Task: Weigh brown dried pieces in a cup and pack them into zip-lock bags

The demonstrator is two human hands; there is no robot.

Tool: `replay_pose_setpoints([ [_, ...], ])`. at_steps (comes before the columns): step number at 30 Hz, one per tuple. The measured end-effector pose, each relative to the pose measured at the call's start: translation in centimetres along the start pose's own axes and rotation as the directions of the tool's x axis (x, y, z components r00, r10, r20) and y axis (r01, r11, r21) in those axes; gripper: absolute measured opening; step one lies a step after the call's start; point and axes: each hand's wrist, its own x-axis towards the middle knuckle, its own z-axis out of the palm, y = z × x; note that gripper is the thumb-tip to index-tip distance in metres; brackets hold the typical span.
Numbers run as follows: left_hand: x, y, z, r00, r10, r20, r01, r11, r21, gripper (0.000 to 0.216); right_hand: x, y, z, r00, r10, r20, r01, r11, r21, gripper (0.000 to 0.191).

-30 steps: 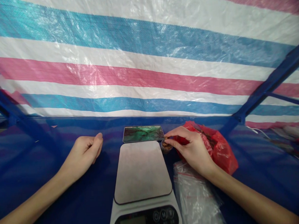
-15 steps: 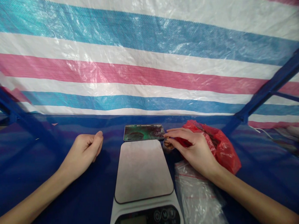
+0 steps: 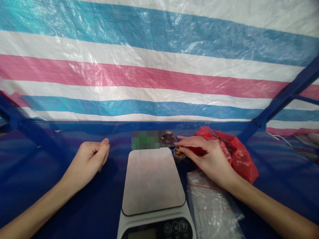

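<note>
My left hand [image 3: 93, 156] rests as a loose fist on the blue surface, left of the kitchen scale, with nothing showing in it. My right hand [image 3: 203, 151] is at the scale's far right corner. Its thumb and index fingertip are brought close together over a small round cup [image 3: 180, 154] with brownish bits in it. Whatever those fingertips pinch, if anything, is too small to make out. The digital kitchen scale [image 3: 153, 183] has a bare metal plate, and its display is dark. Behind my right hand lies an open red plastic bag [image 3: 242, 161] with brown contents.
Clear zip bags [image 3: 212, 212] lie in a stack right of the scale. A phone [image 3: 167, 138], partly blurred out, lies flat behind it. Striped plastic sheeting [image 3: 152, 74] hangs at the back, and blue metal bars [image 3: 277, 100] slant along both sides.
My right fingertips have shifted slightly at the small cup, and more of its contents show. My left hand stays in place. The view has tilted a little.
</note>
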Motion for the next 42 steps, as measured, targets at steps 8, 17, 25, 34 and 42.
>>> replay_pose_setpoints([
  [8,-0.1,0.1,-0.1,1.000,0.013,0.000,-0.013,1.000,-0.016,0.071,0.1,-0.4,-0.2,0.997,-0.060,0.056,0.063,0.997,-0.052,0.021],
  [17,-0.2,-0.1,-0.1,1.000,0.009,-0.001,-0.009,1.000,-0.030,0.069,0.3,-0.8,-0.5,0.991,-0.088,0.099,0.093,0.995,-0.046,0.018],
  [25,-0.3,-0.2,-0.1,1.000,0.007,0.002,-0.007,0.999,-0.032,0.069,0.6,-1.0,-1.8,0.992,-0.123,0.038,0.125,0.990,-0.066,0.037],
  [34,-0.1,0.0,0.0,1.000,0.017,-0.002,-0.017,1.000,-0.023,0.069,0.5,-1.8,-2.3,0.974,-0.209,0.089,0.220,0.966,-0.138,0.038],
  [42,-0.2,0.2,-0.3,0.999,0.043,-0.005,-0.043,0.999,-0.018,0.069,-0.4,-4.2,-3.5,0.963,-0.221,0.153,0.217,0.975,0.046,0.034],
])
